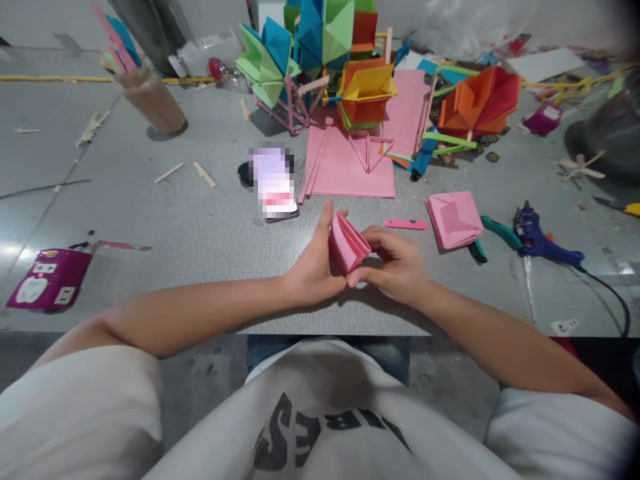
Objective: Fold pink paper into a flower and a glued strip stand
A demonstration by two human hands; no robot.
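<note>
Folded pink paper (pixel 349 245) was held in the left hand (pixel 313 260), with the right hand (pixel 400 263) at its right side, above the near part of the desk (pixel 200 240).
The paper stood tilted, layered edges facing right, set between the left fingers (pixel 326 220); one finger extended past its upper left edge, and the hand was closed about its left side and base. The right fingers were bent, with a narrow gap, the thumb by the paper's lower corner and the forefinger by its upper right edge; whether they gripped it could not be told. A square pink bundle (pixel 455 219) lay right of the right hand, against a teal-handled tool (pixel 501 231), with a blue glue gun (pixel 543 241) beside.
</note>
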